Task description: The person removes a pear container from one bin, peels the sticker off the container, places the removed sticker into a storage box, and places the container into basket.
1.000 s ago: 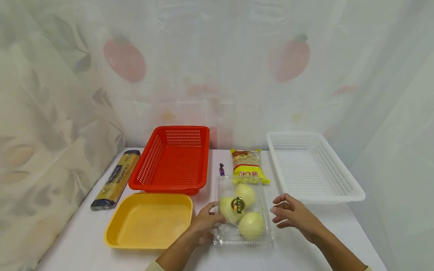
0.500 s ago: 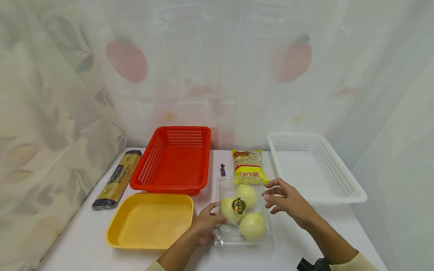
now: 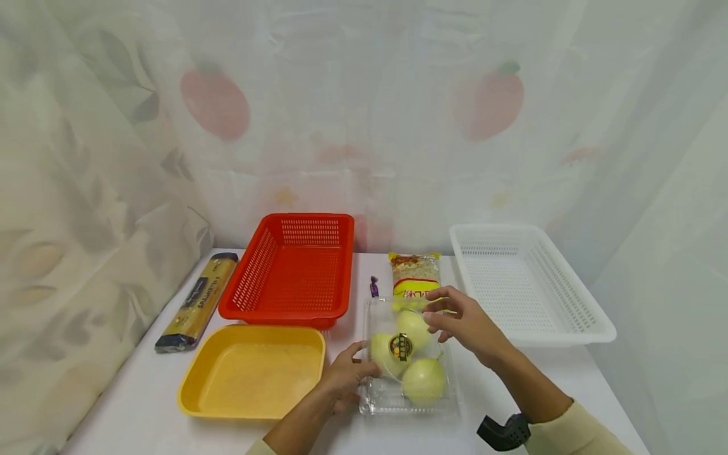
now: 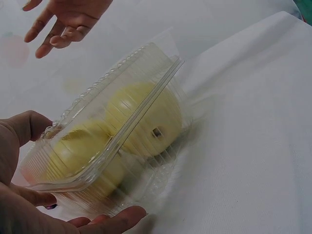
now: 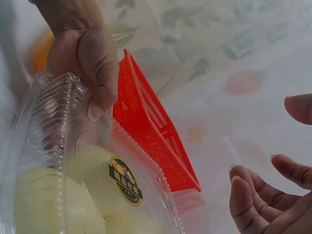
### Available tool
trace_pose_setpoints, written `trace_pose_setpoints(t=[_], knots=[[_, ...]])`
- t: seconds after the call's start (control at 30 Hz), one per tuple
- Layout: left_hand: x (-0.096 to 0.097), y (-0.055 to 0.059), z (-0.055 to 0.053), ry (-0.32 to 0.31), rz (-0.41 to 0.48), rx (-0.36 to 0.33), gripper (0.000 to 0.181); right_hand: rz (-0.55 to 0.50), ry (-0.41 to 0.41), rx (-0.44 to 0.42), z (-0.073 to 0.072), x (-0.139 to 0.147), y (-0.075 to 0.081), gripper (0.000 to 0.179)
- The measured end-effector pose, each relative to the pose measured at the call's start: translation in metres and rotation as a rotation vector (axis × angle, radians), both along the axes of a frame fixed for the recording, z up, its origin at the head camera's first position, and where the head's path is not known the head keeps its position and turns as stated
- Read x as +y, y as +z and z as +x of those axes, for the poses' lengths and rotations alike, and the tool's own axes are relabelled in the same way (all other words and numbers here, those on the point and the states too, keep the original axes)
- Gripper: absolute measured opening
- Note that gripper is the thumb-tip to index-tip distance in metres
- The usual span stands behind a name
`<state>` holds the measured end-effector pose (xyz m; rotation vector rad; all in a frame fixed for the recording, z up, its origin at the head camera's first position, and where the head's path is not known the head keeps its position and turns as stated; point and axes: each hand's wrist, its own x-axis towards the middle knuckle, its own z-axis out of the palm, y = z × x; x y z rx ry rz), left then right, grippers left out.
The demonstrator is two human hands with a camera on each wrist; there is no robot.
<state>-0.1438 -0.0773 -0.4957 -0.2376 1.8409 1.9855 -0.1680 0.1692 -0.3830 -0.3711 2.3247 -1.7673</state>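
At the lower centre of the frame, the left hand [image 3: 344,378] grips the left side of a clear fruit box [image 3: 406,361]. The right hand [image 3: 463,322] hangs empty over its upper right part, fingers loosely bent. Beyond lies a yellow packet [image 3: 416,272].

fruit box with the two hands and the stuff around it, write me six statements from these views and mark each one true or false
1. The left hand grips the clear box. True.
2. The right hand grips the clear box too. False: the right hand holds nothing, its fingers apart from the clear box.
3. Three pale fruits are in the clear box. True.
4. The spaghetti packet lies inside the red basket. False: it lies on the table, left of the basket.
5. The yellow tray is nearer the person than the red basket. True.
6. The yellow tray is full of fruit. False: no fruit is in it.
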Motion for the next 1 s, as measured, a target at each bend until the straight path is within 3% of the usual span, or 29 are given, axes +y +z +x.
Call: trace_pose_setpoints(t=[0.2, 0.57, 1.0], knots=[[0.000, 0.000, 0.001, 0.005, -0.016, 0.003, 0.078, -0.039, 0.008, 0.014, -0.013, -0.010, -0.008, 0.042], [0.000, -0.001, 0.002, 0.005, -0.013, 0.003, 0.078, -0.050, 0.019, -0.002, -0.027, -0.025, -0.038, 0.039], [0.000, 0.001, 0.002, 0.004, -0.003, 0.000, 0.079, 0.057, 0.034, 0.000, -0.031, -0.027, -0.065, 0.036]])
